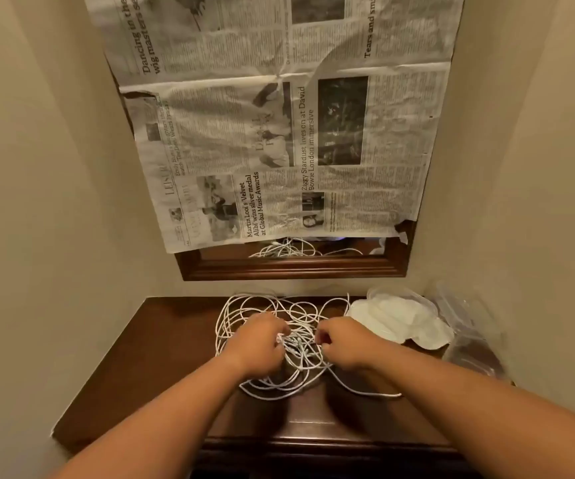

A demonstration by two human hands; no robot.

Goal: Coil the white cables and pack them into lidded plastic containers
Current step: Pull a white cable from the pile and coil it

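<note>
On dark wooden table (161, 361), both hands' fingers (280, 331) pinching tangled white cables (244, 307), beside clear containers (465, 326).

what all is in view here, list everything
white cables: one tangled heap, count unclear, white, middle of the table
table: one, dark brown wood, set in a wall niche
plastic containers: a few, clear, at the table's right edge
lids: a few, whitish, right of the cables
mirror: one, dark wooden frame, on the back wall
newspaper: several sheets, grey print, covering the mirror
left hand: one, in the cable heap
right hand: one, in the cable heap
</note>
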